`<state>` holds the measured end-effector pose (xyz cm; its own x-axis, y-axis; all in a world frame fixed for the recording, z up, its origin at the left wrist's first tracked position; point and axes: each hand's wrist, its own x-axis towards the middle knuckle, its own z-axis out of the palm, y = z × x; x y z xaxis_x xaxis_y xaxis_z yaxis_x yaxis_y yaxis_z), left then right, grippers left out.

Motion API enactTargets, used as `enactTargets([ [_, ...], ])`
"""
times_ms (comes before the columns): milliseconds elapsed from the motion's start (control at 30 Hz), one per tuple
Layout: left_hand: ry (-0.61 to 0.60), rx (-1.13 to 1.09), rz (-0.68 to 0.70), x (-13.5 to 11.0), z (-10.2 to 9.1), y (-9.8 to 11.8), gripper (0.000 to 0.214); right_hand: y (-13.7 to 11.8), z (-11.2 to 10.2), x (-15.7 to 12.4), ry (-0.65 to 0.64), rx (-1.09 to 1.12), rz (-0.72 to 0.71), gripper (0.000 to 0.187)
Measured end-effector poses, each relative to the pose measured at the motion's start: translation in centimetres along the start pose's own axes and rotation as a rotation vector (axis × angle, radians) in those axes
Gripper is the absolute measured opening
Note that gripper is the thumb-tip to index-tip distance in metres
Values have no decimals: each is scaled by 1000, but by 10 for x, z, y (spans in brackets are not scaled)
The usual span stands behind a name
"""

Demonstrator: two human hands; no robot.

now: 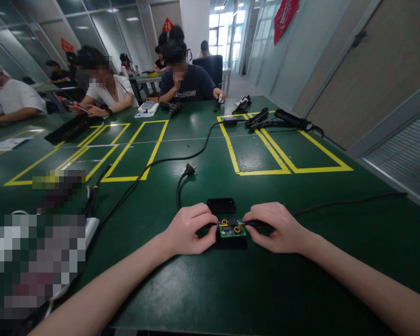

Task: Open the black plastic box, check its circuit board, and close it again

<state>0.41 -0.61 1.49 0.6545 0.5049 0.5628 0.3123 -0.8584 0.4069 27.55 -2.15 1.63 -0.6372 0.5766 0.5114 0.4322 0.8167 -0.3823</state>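
Left hand (192,228): fingers slightly parted at the left end of the green circuit board (227,231); grip on wiring unconfirmed. Right hand (278,228): fingers gripping round black cable (257,224) opposite. Board, bearing copper-wound rings (237,230), lies between; rectangular black cover (221,205) beyond, on smooth green worktop (182,298).

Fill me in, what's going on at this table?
A person has both bare hands at a small green circuit board. The right hand pinches a black cable where its wires meet the board. The left hand is at the opposite end; its exact grip is hard to make out. A black cover lies just beyond the board, with a plug farther off to the left.
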Motion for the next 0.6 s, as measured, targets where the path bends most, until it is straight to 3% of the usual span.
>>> enactTargets([
  [100, -66, -12, 57, -3, -2, 2, 15, -9, 0, 0, -42, 32, -56, 12],
  [267, -176, -7, 5, -8, 0, -3, 12, -9, 4, 0, -134, 54, -30, 11],
  [600, -175, 133, -3, -5, 2, -5, 15, 1, 4, 1, -159, -25, 76, 8],
])
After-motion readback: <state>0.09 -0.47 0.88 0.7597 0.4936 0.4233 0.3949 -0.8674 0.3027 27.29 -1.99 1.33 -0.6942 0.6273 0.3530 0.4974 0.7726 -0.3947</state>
